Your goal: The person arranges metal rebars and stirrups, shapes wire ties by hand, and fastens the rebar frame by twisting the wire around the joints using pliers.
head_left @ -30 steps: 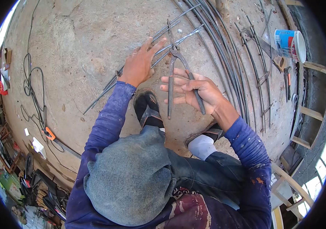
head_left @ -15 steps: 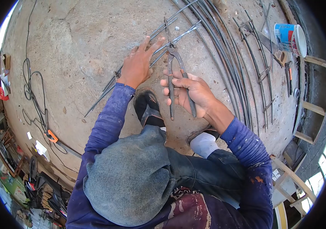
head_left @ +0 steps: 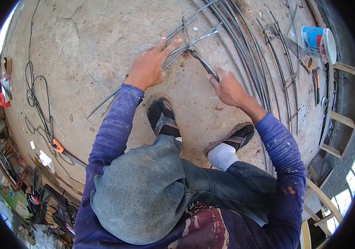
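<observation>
My right hand (head_left: 230,89) is closed around the handles of a pair of pincers (head_left: 203,62). The pincers' head meets the crossing of several steel rebars (head_left: 204,36) and a narrow bent steel stirrup (head_left: 184,30). Over the same rebars, left of the crossing, my left hand (head_left: 149,65) rests with its index and middle fingers stretched out and apart. Its palm covers part of the bars, which emerge again at the lower left. Whether a tie wire sits in the jaws is too small to tell.
Long rebars (head_left: 244,50) curve along the right, beside a tied rebar frame (head_left: 287,70). Beyond lie a handsaw (head_left: 296,47), a second pair of pincers (head_left: 315,81) and a paint bucket (head_left: 316,41). A black cable (head_left: 40,112) and an orange-handled tool (head_left: 57,145) lie left.
The pincers' handles were spread in loose fingers of my right hand and are now squeezed together and swung to the right. My left hand has barely shifted.
</observation>
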`<state>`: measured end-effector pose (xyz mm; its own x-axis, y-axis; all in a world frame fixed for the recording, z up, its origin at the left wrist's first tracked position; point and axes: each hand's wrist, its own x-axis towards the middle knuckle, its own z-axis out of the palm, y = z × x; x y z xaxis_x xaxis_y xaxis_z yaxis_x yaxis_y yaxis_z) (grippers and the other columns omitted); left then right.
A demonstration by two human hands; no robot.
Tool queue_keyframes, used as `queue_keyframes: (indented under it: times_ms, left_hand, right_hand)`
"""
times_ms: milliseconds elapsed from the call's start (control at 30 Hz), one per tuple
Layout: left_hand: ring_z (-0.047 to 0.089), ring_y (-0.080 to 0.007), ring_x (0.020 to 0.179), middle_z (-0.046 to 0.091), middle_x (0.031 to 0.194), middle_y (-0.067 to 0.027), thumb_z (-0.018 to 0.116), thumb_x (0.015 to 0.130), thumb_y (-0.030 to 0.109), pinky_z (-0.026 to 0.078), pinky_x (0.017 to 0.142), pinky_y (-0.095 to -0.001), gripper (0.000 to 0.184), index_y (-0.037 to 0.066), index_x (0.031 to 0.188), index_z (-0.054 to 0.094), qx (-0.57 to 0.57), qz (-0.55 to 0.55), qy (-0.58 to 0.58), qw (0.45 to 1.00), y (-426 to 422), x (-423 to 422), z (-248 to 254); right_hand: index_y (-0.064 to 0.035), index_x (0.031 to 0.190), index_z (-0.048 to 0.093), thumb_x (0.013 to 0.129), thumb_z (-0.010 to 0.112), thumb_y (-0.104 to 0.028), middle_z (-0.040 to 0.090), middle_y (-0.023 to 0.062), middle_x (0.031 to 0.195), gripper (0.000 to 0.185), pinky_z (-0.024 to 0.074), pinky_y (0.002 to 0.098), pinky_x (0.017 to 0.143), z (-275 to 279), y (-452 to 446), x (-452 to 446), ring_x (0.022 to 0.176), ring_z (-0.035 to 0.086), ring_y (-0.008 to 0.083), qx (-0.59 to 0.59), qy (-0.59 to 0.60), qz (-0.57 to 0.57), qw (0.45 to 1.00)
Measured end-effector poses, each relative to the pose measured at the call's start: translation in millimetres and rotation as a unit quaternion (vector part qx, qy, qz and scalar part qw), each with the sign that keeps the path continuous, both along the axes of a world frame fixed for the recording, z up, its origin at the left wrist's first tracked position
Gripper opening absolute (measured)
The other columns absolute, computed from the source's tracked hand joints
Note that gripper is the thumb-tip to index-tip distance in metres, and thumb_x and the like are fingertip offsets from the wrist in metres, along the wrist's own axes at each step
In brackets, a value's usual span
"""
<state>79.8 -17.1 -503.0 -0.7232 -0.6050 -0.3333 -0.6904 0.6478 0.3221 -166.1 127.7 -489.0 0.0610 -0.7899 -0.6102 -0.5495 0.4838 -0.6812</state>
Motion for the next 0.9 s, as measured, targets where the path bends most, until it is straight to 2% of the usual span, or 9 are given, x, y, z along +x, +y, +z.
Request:
queue_keyframes:
  times_ms: [33, 133, 267, 333, 433, 467, 567, 633, 900]
  left_hand:
    - [0.061, -0.0411, 0.124, 0.041, 0.162, -0.0118, 0.078, 0.068, 0.0, 0.057, 0.1, -0.0508, 0.118, 0.046, 0.161, 0.022, 0.002, 0.001, -0.001, 1.0, -3, 0, 4]
    - [0.066, -0.0393, 0.117, 0.045, 0.16, -0.0088, 0.077, 0.068, 0.001, 0.059, 0.095, -0.0502, 0.118, 0.047, 0.161, 0.021, 0.021, -0.017, -0.044, 0.999, -15, 1, 14]
    - [0.069, -0.0391, 0.111, 0.049, 0.157, -0.0076, 0.075, 0.068, 0.003, 0.061, 0.089, -0.0506, 0.116, 0.049, 0.161, 0.021, 0.001, -0.026, -0.027, 0.999, -22, 2, 12]
    - [0.069, -0.0395, 0.111, 0.05, 0.156, -0.0087, 0.075, 0.068, 0.005, 0.061, 0.088, -0.052, 0.116, 0.049, 0.161, 0.021, 0.009, -0.024, -0.015, 1.0, -15, 4, 9]
    - [0.07, -0.0386, 0.11, 0.05, 0.157, -0.0076, 0.076, 0.068, 0.005, 0.061, 0.088, -0.0526, 0.116, 0.048, 0.16, 0.022, -0.007, -0.024, -0.026, 0.999, -15, 2, 8]
    - [0.07, -0.0389, 0.11, 0.049, 0.157, -0.0074, 0.076, 0.068, 0.006, 0.061, 0.089, -0.0528, 0.115, 0.048, 0.16, 0.022, 0.002, -0.022, -0.02, 1.0, -16, 1, 9]
    - [0.069, -0.0393, 0.111, 0.049, 0.158, -0.007, 0.077, 0.068, 0.006, 0.061, 0.09, -0.0533, 0.115, 0.048, 0.16, 0.023, 0.014, -0.018, -0.015, 1.0, -18, 3, 10]
    - [0.069, -0.0396, 0.111, 0.048, 0.158, -0.0069, 0.077, 0.068, 0.007, 0.06, 0.091, -0.0536, 0.114, 0.048, 0.16, 0.023, 0.02, -0.018, -0.009, 1.0, -17, 2, 8]
    - [0.069, -0.04, 0.11, 0.051, 0.156, -0.0063, 0.075, 0.067, 0.005, 0.06, 0.092, -0.0519, 0.114, 0.048, 0.16, 0.025, 0.007, -0.02, -0.003, 1.0, -19, 3, 5]
  right_hand:
    - [0.0084, 0.11, 0.056, 0.104, 0.055, -0.023, 0.062, 0.0343, 0.077, 0.031, 0.0506, 0.0533, 0.068, -3, -7, -16, 0.075, 0.065, 0.0482, -0.07, 0.087, 0.069, 0.991]
    - [0.0064, 0.114, 0.056, 0.103, 0.055, -0.021, 0.065, 0.0343, 0.083, 0.03, 0.0508, 0.0554, 0.073, -4, -31, -45, 0.083, 0.065, 0.0528, -0.117, 0.134, 0.155, 0.972]
    - [0.0058, 0.118, 0.056, 0.102, 0.057, -0.018, 0.066, 0.0329, 0.087, 0.028, 0.0518, 0.0531, 0.075, -39, -42, -66, 0.086, 0.065, 0.0519, -0.243, 0.135, 0.194, 0.941]
    - [0.0054, 0.121, 0.056, 0.102, 0.057, -0.016, 0.067, 0.0319, 0.094, 0.028, 0.0528, 0.0491, 0.081, -32, -27, -49, 0.092, 0.065, 0.05, -0.185, 0.015, 0.145, 0.972]
    - [0.0033, 0.127, 0.059, 0.102, 0.059, -0.015, 0.074, 0.0182, 0.104, 0.03, 0.0526, 0.0433, 0.088, -31, -2, -24, 0.102, 0.071, 0.0286, 0.024, -0.188, -0.015, 0.982]
    - [0.0033, 0.127, 0.059, 0.102, 0.059, -0.015, 0.074, 0.0182, 0.104, 0.03, 0.0526, 0.0433, 0.088, -26, 4, -17, 0.102, 0.071, 0.0286, 0.024, -0.189, -0.017, 0.982]
    - [0.0041, 0.14, 0.048, 0.103, 0.058, -0.01, 0.069, 0.0139, 0.124, 0.041, 0.0552, 0.0387, 0.096, -12, 16, 2, 0.109, 0.07, 0.0246, 0.135, -0.293, -0.104, 0.941]
    - [0.0058, 0.147, 0.039, 0.101, 0.058, -0.007, 0.066, 0.0203, 0.132, 0.051, 0.0567, 0.0411, 0.099, -8, 21, 12, 0.115, 0.069, 0.0299, 0.202, -0.47, -0.201, 0.835]
    - [0.0088, 0.147, 0.037, 0.094, 0.054, 0.005, 0.064, 0.0255, 0.133, 0.056, 0.0601, 0.0389, 0.097, 1, -11, -16, 0.117, 0.069, 0.0336, 0.226, -0.419, -0.175, 0.862]
